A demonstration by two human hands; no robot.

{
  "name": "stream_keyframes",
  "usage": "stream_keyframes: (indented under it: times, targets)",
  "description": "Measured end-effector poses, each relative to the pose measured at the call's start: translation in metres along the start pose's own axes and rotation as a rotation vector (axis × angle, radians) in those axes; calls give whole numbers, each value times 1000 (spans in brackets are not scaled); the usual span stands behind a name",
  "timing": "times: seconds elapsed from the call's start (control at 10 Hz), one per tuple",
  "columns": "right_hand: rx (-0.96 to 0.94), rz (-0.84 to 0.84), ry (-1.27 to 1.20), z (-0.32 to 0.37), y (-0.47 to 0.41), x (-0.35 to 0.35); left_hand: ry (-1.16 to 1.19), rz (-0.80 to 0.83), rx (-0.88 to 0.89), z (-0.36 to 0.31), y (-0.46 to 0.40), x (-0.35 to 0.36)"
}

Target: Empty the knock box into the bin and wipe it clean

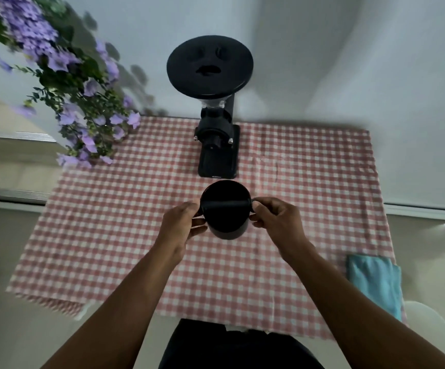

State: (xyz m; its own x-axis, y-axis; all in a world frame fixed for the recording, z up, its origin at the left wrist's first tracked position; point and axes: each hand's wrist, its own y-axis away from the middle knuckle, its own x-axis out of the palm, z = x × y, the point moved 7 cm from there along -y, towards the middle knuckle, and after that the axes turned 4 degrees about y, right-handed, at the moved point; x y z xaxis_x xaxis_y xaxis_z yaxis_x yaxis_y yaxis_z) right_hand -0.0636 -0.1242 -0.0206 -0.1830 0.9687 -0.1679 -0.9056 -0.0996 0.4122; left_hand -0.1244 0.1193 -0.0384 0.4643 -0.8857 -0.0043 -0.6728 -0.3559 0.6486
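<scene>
Gripping the black knock box (225,209) from both sides, my left hand (182,225) and right hand (276,219) close on its rim, just before the coffee grinder (216,129), blue cloth (376,283) well apart.

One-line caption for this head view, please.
Both hands, left and right, grip the black knock box on the checked cloth.

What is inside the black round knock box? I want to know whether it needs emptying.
Inside the black round knock box only a black bar crossing its mouth shows; the interior is too dark to tell whether grounds lie below.
</scene>
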Motion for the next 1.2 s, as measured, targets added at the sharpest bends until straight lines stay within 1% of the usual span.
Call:
stream_keyframes:
  times: [0.2, 0.5, 0.7, 1.0, 1.2]
  targets:
    - [74, -37, -46, -1, -30, 34, -28, 56, 16, -26, -49, -22]
    - [127, -158, -76, -14, -65, 58, -131, 76, -1, -38, -108, -23]
    - [122, -216, -104, -17, -67, 59, -145, 97, -15, -35, -116, -22]
    - [169, -280, -79, -16, -62, 60, -239, 141, 44, -40, -115, -22]
    - [212, -351, -84, -14, -50, 66, -196, 108, 67, -31, -101, -27]
